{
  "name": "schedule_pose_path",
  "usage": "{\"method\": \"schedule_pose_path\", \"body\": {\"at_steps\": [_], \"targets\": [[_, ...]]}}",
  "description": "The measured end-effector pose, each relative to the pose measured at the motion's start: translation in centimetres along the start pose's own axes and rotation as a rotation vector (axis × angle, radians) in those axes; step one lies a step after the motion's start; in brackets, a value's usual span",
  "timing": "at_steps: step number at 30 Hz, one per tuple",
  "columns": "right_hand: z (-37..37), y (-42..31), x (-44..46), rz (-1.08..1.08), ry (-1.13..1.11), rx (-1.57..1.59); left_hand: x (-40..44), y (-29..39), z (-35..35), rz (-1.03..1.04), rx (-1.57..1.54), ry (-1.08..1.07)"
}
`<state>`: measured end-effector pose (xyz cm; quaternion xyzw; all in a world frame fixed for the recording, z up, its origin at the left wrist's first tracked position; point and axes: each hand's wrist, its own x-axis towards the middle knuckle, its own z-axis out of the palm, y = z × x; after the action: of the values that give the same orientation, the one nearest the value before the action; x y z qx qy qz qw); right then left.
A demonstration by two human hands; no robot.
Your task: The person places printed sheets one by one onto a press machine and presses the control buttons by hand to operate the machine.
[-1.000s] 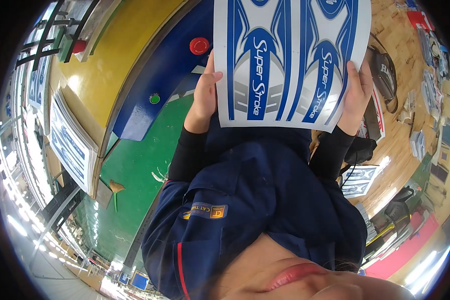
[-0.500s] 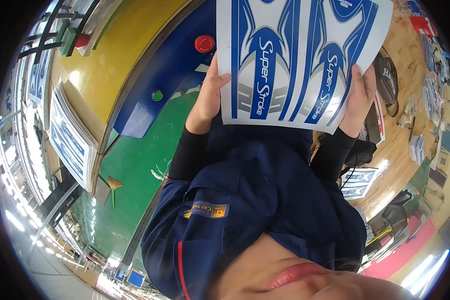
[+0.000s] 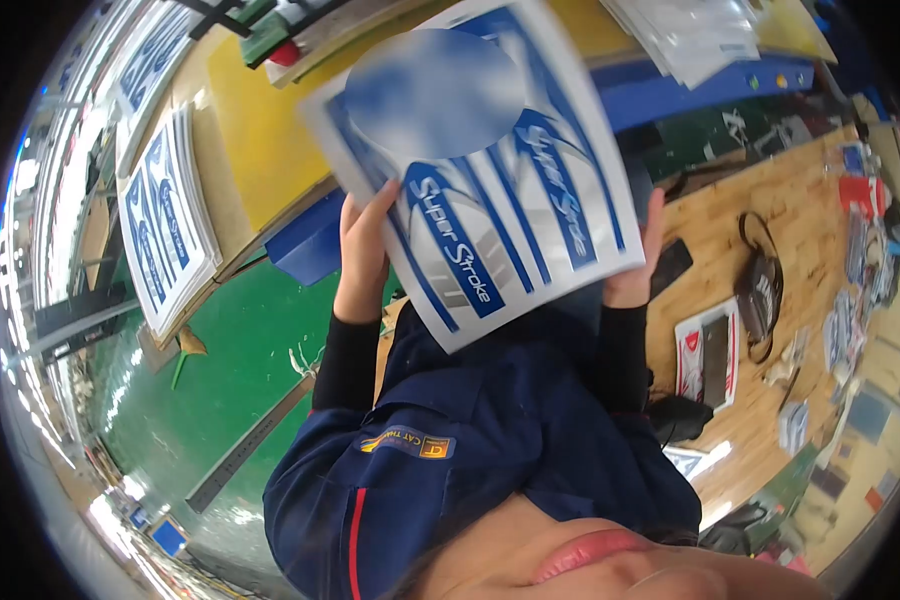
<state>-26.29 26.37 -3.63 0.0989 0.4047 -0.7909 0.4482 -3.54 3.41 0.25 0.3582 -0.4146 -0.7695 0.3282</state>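
Note:
A white printed sheet [image 3: 560,215] with blue and grey "Super Stroke" graphics is held tilted in front of my body. My left hand [image 3: 363,250] is closed on its left edge, with the thumb and a finger showing at the margin. At the lower right corner, my right hand [image 3: 638,262] holds the sheet's edge, fingers pointing up alongside it; part of this hand is behind the paper. The upper part of the print is blurred. To the left lies a stack of similar sheets [image 3: 165,225], print side up.
A yellow surface [image 3: 260,150] with a blue front panel [image 3: 695,95] stands ahead. Clear plastic sheets [image 3: 685,35] lie at its far right. On the wooden surface [image 3: 700,230] at right are a dark bag [image 3: 760,295] and a red-and-white packet [image 3: 708,352]. A metal ruler [image 3: 250,440] juts out at lower left.
The sheet has shifted left in view and turned, its top now leaning left over the yellow surface. Both hands have moved with it. The view has swung right, bringing in more of the wooden surface.

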Motion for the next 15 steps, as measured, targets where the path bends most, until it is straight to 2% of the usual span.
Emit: {"method": "schedule_pose_path", "body": {"at_steps": [1, 2, 4, 5, 8, 10, 11, 12, 14, 15], "targets": [[0.7, 1.1, 1.0, 0.112, -0.263, 0.242, -0.9, -0.6, -1.2, 0.032, -0.037, 0.104], [3.0, 1.7, 0.8, 0.214, -0.367, 0.369, -1.9, -1.0, -2.1, 0.063, -0.075, 0.205], [4.2, 3.2, 1.5, 0.273, -0.718, 0.296, -4.9, -1.8, -1.8, 0.214, -0.132, 0.382], [5.2, 3.4, 1.4, 0.27, -0.626, -0.048, -5.9, -2.2, -1.1, 0.261, -0.136, 0.437], [7.4, 2.7, 2.0, 0.003, -0.683, -0.529, -6.5, -3.6, 0.0, 0.301, -0.107, 0.54], [9.3, 1.4, 4.1, -0.208, -0.666, -0.727, -4.6, -4.1, -0.3, 0.21, -0.151, 0.478], [11.1, -0.2, 4.8, -0.222, -0.542, -0.77, -3.6, -2.8, 0.6, 0.027, -0.101, 0.473], [12.6, -1.8, 6.0, -0.236, -0.415, -0.813, -1.7, -2.5, -1.0, -0.128, -0.098, 0.259], [13.6, -3.6, 9.7, -0.538, -0.281, -0.868, 0.8, 3.8, 0.2, -0.305, -0.013, -0.468], [13.8, -4.4, 10.6, -0.669, -0.233, -0.896, 1.1, 5.2, -0.9, -0.265, 0.256, -0.523]]}}
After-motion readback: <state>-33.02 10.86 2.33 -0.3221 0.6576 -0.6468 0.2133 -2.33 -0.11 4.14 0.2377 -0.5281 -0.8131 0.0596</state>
